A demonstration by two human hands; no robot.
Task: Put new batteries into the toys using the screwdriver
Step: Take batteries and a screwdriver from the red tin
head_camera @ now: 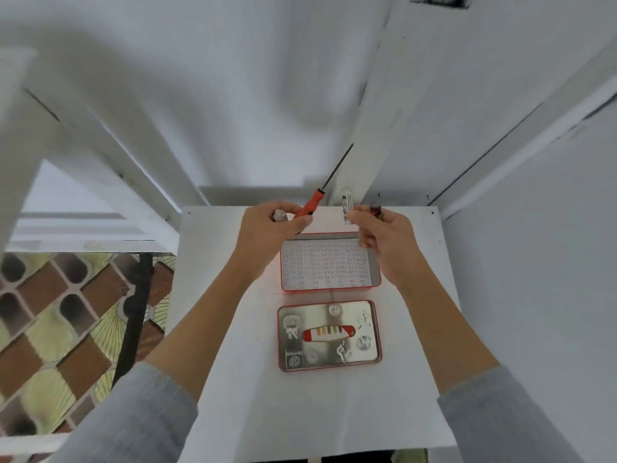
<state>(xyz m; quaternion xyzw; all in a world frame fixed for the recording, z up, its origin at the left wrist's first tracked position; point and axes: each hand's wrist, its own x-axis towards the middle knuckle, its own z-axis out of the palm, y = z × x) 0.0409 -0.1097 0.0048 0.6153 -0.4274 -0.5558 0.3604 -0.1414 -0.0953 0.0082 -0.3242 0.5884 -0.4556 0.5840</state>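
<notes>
Head cam: left hand (272, 228) grips screwdriver (309, 207) by red handle, fingers curled; also small grey item, unclear. Long axis diagonal, tip pointing up-right, away from person. Right hand (380, 233) just beside, pinching white battery (346, 208) plus dark item. Toys not identifiable; tins on bench (233, 362) below hands.

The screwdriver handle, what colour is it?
Red-orange, with a thin dark metal shaft. The slim red-handled screwdriver shows best in the head view, gripped in the left hand.
</notes>
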